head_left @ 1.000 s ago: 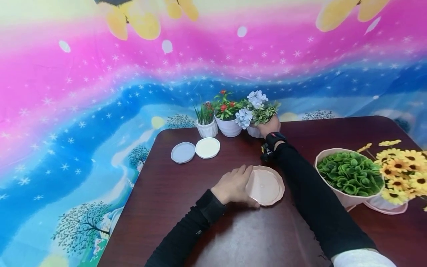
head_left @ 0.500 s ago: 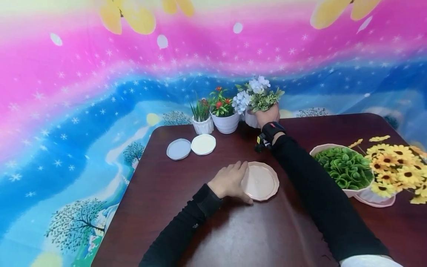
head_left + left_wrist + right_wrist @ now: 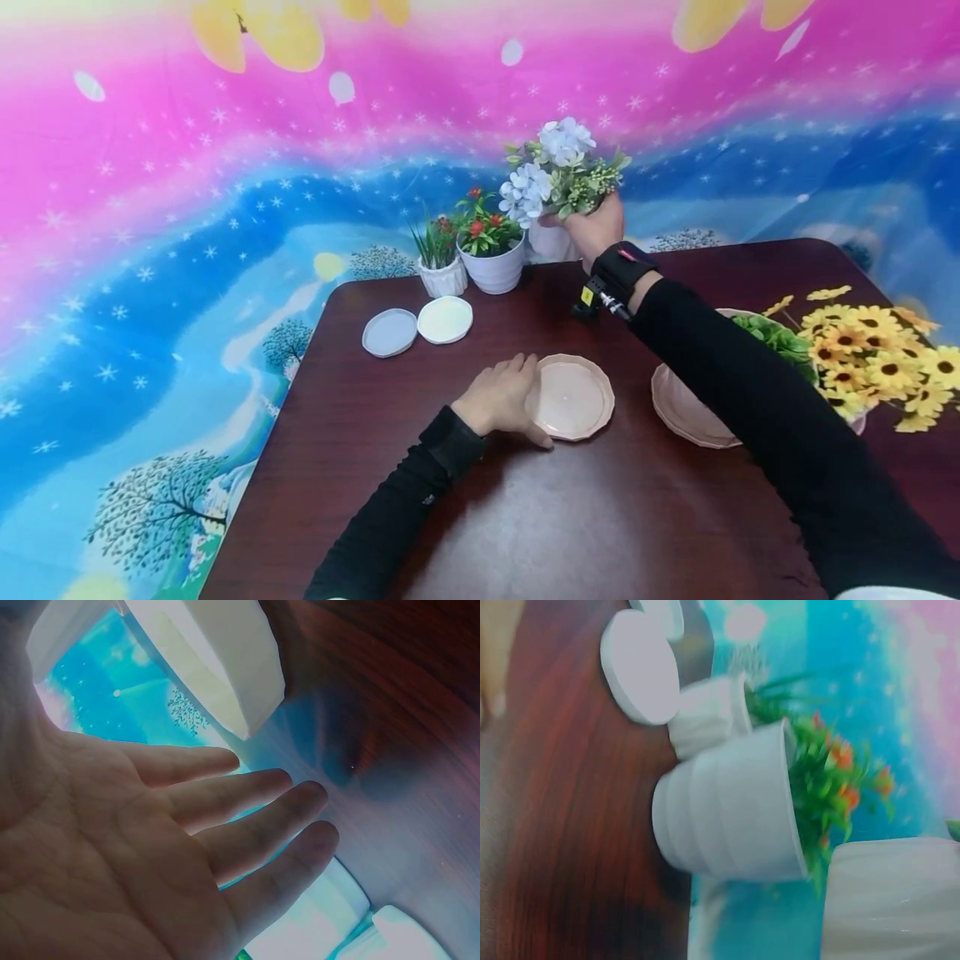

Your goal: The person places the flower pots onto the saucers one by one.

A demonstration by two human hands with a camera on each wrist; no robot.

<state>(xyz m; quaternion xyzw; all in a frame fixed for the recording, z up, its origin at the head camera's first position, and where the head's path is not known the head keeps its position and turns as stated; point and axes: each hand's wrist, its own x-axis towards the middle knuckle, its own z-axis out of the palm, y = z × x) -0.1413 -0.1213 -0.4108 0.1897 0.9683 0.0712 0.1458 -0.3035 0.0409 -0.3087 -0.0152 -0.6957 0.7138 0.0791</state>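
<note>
My right hand (image 3: 600, 229) grips a white flowerpot (image 3: 553, 242) of pale blue flowers (image 3: 566, 142) and greenery, raised above the back of the table. In the right wrist view the ribbed pot (image 3: 892, 900) fills the lower right corner. My left hand (image 3: 501, 398) lies beside a pale pink saucer (image 3: 577, 398), fingertips right at its left rim. Seen in the left wrist view, the left hand's fingers (image 3: 262, 829) are straight and spread slightly, with nothing between them.
Two potted plants, a red-flowered one (image 3: 491, 267) and a grassy one (image 3: 442, 275), stand at the back. Before them lie a white saucer (image 3: 446, 320) and a grey one (image 3: 390, 332). At right, another pink saucer (image 3: 686, 412) and yellow flowers (image 3: 873, 358) flank the right sleeve, which partly hides a leafy plant (image 3: 776, 337).
My right hand has lifted the pot of blue flowers up off the table, beside the red-flowered plant. The left hand stays by the pink saucer. The head view has shifted a little.
</note>
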